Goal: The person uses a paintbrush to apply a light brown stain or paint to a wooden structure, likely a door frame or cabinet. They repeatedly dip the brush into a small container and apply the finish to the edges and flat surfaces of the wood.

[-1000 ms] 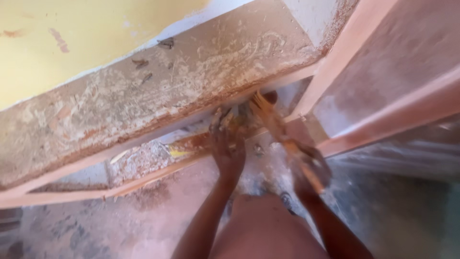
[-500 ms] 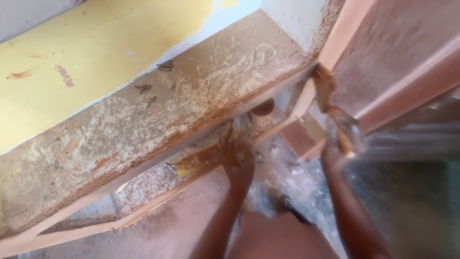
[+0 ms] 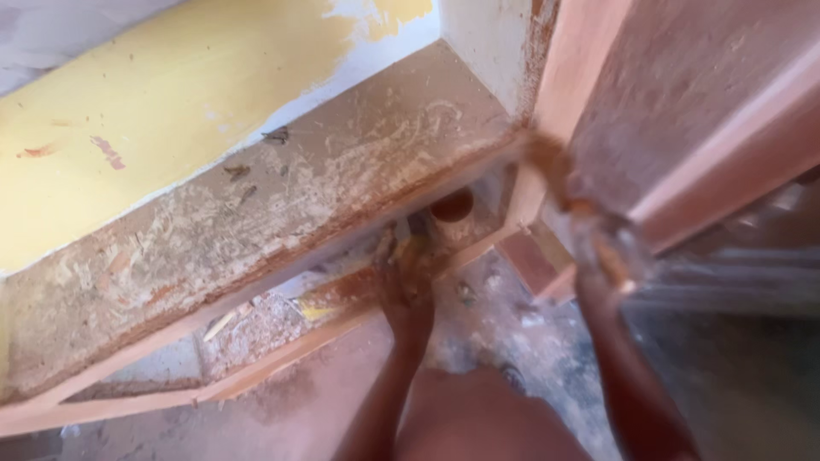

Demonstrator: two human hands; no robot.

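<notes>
Head view: left hand (image 3: 403, 286) grasping small yellowish object, pressed on wooden frame (image 3: 282, 354); right hand (image 3: 602, 248) blurred, clenched around hammer handle (image 3: 555, 175).

A dusty concrete floor (image 3: 495, 324) carries a wooden frame (image 3: 282, 358), with sawdust and wood shavings (image 3: 248, 329) strewn just behind the frame's lower rail.

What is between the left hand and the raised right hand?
In the head view, a pale wooden upright of the frame stands between the left hand and the blurred right hand, with a round brown thing beside it.
</notes>
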